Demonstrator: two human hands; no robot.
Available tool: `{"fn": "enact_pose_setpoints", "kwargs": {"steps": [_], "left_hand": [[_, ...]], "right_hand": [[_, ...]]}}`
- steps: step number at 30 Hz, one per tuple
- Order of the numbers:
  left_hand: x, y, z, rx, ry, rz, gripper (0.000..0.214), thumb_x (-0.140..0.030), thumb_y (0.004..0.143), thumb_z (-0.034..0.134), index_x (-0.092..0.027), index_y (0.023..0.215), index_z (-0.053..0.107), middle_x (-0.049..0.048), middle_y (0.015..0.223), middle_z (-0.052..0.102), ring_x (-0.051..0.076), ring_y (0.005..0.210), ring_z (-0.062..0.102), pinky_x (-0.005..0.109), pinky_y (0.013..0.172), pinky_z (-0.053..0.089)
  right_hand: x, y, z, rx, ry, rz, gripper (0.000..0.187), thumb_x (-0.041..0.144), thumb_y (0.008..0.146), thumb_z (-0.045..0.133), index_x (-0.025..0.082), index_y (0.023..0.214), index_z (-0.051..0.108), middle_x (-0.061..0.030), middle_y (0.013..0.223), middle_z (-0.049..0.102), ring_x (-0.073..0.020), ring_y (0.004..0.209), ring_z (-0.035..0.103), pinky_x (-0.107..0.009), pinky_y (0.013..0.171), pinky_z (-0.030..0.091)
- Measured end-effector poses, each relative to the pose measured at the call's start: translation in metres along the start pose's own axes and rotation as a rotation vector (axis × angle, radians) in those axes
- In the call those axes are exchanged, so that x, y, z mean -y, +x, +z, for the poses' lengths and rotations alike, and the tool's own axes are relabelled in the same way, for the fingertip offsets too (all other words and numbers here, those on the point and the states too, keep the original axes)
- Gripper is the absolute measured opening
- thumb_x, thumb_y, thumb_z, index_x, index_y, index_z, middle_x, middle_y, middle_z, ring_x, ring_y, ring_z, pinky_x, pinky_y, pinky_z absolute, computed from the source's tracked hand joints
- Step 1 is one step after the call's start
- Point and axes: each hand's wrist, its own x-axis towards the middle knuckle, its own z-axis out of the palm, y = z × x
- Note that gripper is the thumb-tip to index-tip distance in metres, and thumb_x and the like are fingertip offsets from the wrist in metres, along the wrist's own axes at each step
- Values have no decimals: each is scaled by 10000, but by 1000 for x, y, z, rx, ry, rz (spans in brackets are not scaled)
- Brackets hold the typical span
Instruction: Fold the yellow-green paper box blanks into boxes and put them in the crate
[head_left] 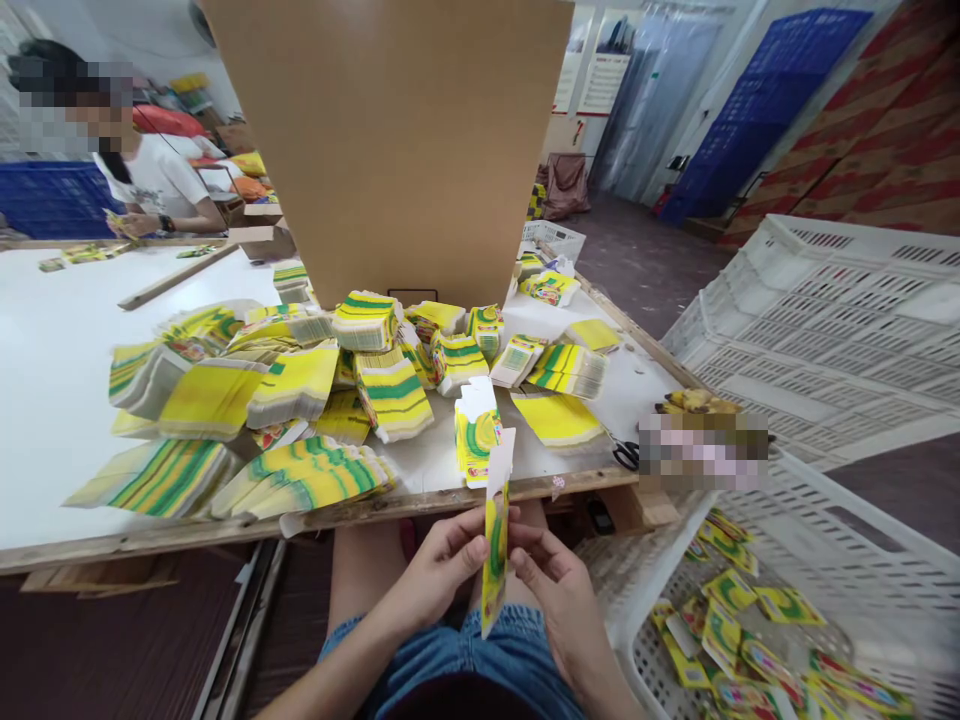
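The carton (496,545) is between both grips, near of the counter (45,350), held on end with a narrow side turned near. The left grip (450,555) pinches it at its left side; the right grip (559,580) has fingertips at its right side — whether they clamp or merely steady it, I cannot tell. It looks like thin printed card, so likely light, springy, slightly slick and easily creased. Light pressure along the long sides around mid-length should suit, clear of the white flap (501,455) at the far end — squeezing that would probably bend it. A small pile (477,440) lies just beyond, on the counter's near part, with stacks (394,395) far and left of it
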Motion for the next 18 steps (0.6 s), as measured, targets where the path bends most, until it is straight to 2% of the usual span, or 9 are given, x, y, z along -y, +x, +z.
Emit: {"fn": "enact_pose_setpoints", "kwargs": {"steps": [5, 8, 11, 13, 15, 17, 18], "left_hand": [[9, 5, 0, -145, 38, -30, 434, -500, 800, 649, -151, 1056, 683, 90, 992, 723, 254, 944, 645, 328, 812, 498], [17, 9, -1, -216, 88, -24, 423, -515, 837, 590, -142, 1023, 658, 81, 953, 716, 232, 893, 649, 307, 762, 510], [19, 10, -2, -264, 207, 16, 399, -461, 850, 595, -163, 1115, 585, 73, 936, 702, 217, 888, 641, 291, 760, 504], [15, 7, -3, -282, 254, 41, 482, -391, 852, 617, -196, 1260, 452, 55, 913, 685, 196, 856, 636, 281, 754, 498], [9, 2, -5, -238, 279, 42, 605, -328, 860, 620, -228, 1366, 303, 40, 912, 663, 168, 811, 627, 270, 744, 490], [3, -3, -8, -152, 298, 27, 632, -288, 863, 619, -238, 1393, 278, 45, 943, 646, 148, 790, 615, 263, 744, 480], [1, -4, -9, -105, 290, 12, 603, -276, 853, 632, -232, 1373, 329, 52, 955, 641, 145, 791, 612, 260, 742, 476]], "right_hand": [[3, -1, 2, -4, -66, 11, 353, 451, 706, 774, 166, 902, 704, -80, 836, 735, -243, 793, 674, -355, 746, 537], [-3, -2, 2, -28, -102, 6, 330, 490, 754, 717, 168, 797, 656, -50, 743, 702, -214, 679, 651, -326, 649, 536], [-7, -1, 3, -89, -215, -51, 312, 476, 792, 682, 182, 737, 594, -21, 679, 656, -187, 630, 618, -288, 594, 516], [-5, 1, 3, -97, -235, -112, 268, 431, 794, 695, 192, 857, 592, -34, 782, 680, -197, 715, 643, -294, 659, 532], [2, 2, 2, -52, -193, -174, 391, 384, 797, 705, 222, 1115, 547, -68, 1013, 689, -216, 890, 660, -321, 783, 537], [10, 3, 0, 37, -146, -202, 554, 368, 813, 688, 266, 1302, 447, -85, 1203, 636, -224, 1037, 633, -345, 887, 513], [14, 4, -2, 87, -145, -200, 543, 375, 827, 670, 271, 1315, 455, -86, 1227, 625, -227, 1060, 624, -346, 903, 506]]}}
